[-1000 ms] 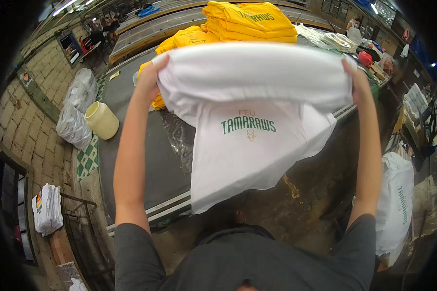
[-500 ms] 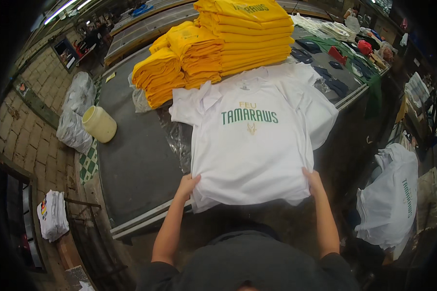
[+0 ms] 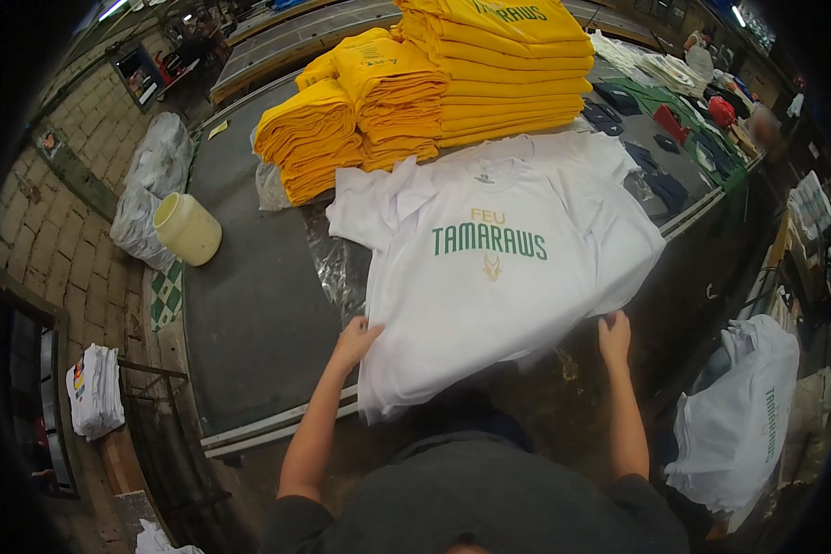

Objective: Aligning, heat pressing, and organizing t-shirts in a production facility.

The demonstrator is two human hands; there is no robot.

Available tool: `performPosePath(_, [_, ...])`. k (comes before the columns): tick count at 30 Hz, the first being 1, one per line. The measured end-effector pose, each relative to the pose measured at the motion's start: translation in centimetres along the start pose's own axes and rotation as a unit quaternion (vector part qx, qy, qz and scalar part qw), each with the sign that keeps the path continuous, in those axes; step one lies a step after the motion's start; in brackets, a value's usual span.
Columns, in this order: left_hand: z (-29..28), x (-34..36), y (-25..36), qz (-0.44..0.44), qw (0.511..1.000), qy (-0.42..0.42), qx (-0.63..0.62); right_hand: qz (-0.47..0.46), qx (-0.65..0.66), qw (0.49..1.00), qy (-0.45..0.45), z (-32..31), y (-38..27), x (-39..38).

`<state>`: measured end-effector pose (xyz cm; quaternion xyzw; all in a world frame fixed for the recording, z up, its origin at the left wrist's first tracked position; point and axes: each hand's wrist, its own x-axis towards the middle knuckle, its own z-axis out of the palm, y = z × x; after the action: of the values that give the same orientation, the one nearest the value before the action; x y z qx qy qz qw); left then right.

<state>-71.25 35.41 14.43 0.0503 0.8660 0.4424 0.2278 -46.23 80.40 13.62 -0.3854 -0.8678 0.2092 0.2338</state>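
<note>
A white short-sleeved T-shirt (image 3: pixel 489 305) with a green and gold print lies spread in front of me, its collar facing away. At least one more white shirt shows under its right side. My left hand (image 3: pixel 355 342) is closed on the left side edge of the top shirt, thumb and fingers pinching near the hem. My right hand (image 3: pixel 615 338) has its fingers curled together at the lower right edge of the white fabric; which layer they pinch is hard to tell. The bottom hem slants from low on the left up toward that hand.
Folded yellow shirts (image 3: pixel 512 78) stand in stacks on the dark table (image 3: pixel 249 342). A cream plastic jar (image 3: pixel 189 229) sits at the table's left edge, beside clear plastic bags (image 3: pixel 148 194). White shirts (image 3: pixel 734 415) hang in a pile at right. Folded white shirts (image 3: pixel 95 392) lie at lower left.
The view has shifted, so the scene sits farther right. The shirt's lower right hem has moved up and inward, making the bottom edge slant. Both hands stay near its sides.
</note>
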Motion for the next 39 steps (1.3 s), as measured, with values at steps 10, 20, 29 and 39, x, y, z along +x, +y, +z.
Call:
performPosePath(10, [6.1, 17.9, 14.2, -0.019, 0.967, 0.223, 0.123, -0.268, 0.08, 0.958, -0.068, 10.4, -10.8, 13.1])
performPosePath(20, [-0.8, 25.2, 10.0, -0.085, 0.919, 0.375, 0.083, -0.322, 0.039, 0.944, -0.066, 15.8, -10.4, 26.8])
performPosePath(29, [0.4, 27.9, 17.6, 0.285, 0.903, 0.287, 0.142, -0.266, -0.148, 0.898, -0.318, 16.2, -14.2, 36.8])
performPosePath(39, [4.8, 35.3, 25.0, 0.243, 0.833, -0.109, 0.485, -0.364, -0.106, 0.897, -0.227, 11.1, -14.1, 29.8])
